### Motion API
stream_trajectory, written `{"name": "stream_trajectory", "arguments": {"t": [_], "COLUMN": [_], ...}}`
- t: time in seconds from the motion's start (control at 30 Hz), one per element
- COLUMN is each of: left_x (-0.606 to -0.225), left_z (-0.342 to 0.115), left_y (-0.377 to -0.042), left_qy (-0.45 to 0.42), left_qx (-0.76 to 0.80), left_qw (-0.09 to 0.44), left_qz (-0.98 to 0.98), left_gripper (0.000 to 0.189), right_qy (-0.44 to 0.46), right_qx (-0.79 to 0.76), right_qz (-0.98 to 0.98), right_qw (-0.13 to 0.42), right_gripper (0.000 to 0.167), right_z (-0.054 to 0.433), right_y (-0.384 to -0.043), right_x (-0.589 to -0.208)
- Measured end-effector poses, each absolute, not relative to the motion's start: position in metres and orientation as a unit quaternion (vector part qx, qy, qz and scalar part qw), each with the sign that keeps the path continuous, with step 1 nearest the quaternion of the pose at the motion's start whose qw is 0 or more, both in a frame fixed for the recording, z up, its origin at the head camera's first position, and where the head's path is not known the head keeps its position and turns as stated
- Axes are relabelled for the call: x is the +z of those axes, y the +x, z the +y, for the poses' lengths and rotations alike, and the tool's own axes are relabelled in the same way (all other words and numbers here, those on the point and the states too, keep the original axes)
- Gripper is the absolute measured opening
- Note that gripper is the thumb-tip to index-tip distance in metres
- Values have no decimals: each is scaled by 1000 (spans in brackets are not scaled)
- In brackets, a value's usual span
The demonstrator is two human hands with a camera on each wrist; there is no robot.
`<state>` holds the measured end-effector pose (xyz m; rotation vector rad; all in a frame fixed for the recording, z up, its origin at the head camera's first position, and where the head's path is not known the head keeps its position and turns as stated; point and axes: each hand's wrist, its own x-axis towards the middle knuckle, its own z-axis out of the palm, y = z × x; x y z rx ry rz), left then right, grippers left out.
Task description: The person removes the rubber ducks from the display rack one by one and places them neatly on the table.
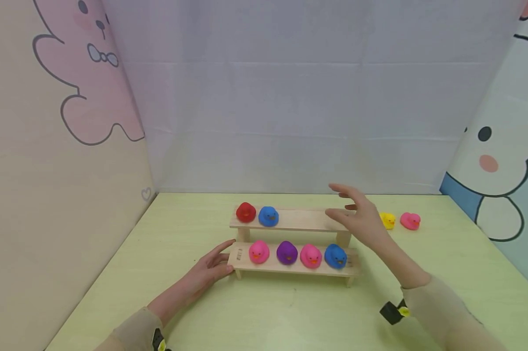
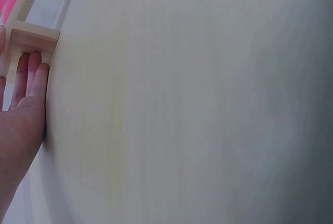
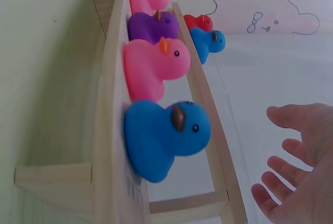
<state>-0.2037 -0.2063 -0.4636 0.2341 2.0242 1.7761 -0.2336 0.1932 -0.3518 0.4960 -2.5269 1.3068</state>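
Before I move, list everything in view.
Table: 1, pale yellow-green, beneath
Stand: 1, pale wood, on table
Red duck: 1, red, upper shelf
Blue ducks: 2, blue, one per shelf
Purple duck: 1, purple, lower shelf
Pink ducks: 3, pink, two lower shelf, one table
Yellow duck: 1, yellow, table
Cloth: 1, grey, back
Cartoon panels: 2, pale, sides
Sleeves: 2, beige, forearms
Wrist devices: 2, black and yellow, by sleeves
Left hand: 1, gripping stand's left end
Right hand: 1, over upper shelf's right end

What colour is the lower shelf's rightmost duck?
Blue: the duck shows best in the right wrist view.
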Motion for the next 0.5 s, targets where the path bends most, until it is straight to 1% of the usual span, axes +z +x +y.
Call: {"name": "stream_trajectory", "arguments": {"t": [0.23, 0.5], "left_x": [-463, -465], "left_z": [-206, -208], "left_y": [-203, -204], "left_qy": [83, 94], "left_qx": [639, 646], "left_qw": [219, 220], "left_qz": [733, 725], "left_gripper": [67, 68], "right_qy": [191, 247], "right_qx": [493, 516], "right_qz": [-845, -819], "right_qw": [79, 34], "right_gripper": [58, 58], "right_z": [168, 144], "right_y": [-236, -245], "right_x": [-354, -359]}}
